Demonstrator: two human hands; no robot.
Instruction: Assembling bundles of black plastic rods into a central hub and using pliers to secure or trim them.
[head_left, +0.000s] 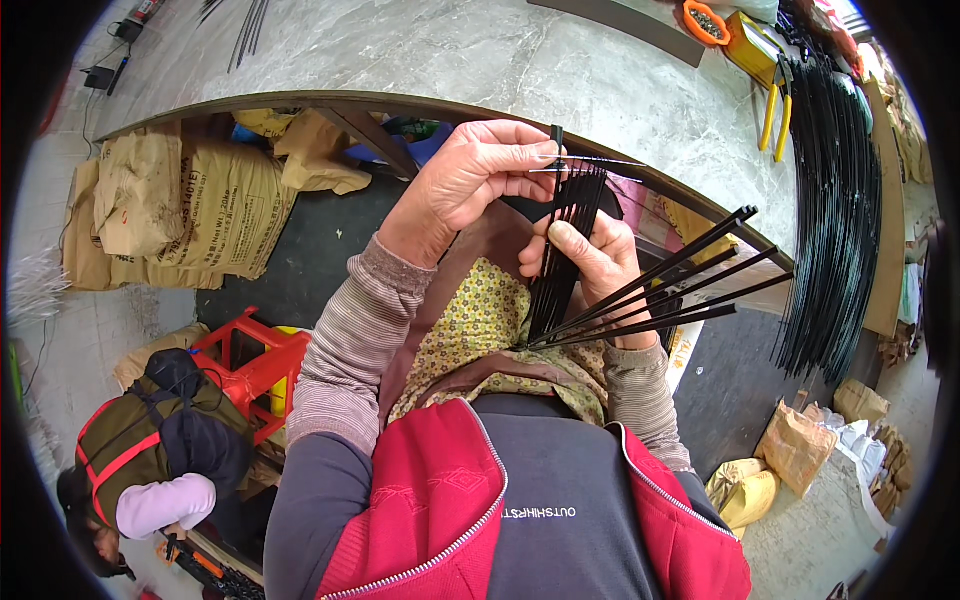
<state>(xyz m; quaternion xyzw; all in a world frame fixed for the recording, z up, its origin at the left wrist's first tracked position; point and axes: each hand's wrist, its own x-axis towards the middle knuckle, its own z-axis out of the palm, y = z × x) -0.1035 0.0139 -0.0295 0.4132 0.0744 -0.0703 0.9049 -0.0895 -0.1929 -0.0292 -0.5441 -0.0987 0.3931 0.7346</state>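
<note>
A flat row of thin black slats [552,300] stands upright over my lap, lined up side by side. My right hand [592,255] is closed around this row, its thumb lying across the front. At the top left of the row, my left hand [490,170] pinches the upper end of a single black slat [558,185] between thumb and fingers. Two thin metal wires [610,162] run sideways from those fingertips across the slat tops. Several longer black strips [690,270] spread out like a fan past my right wrist, their lower ends meeting at my patterned apron [480,320].
Ahead is a grey marbled table [430,50]. Yellow-handled pliers [772,115], an orange bowl [706,22] of small parts and a big bundle of black strips [825,220] lie at its right. Paper sacks [215,210], a red stool [265,370] and another person [170,440] are at left.
</note>
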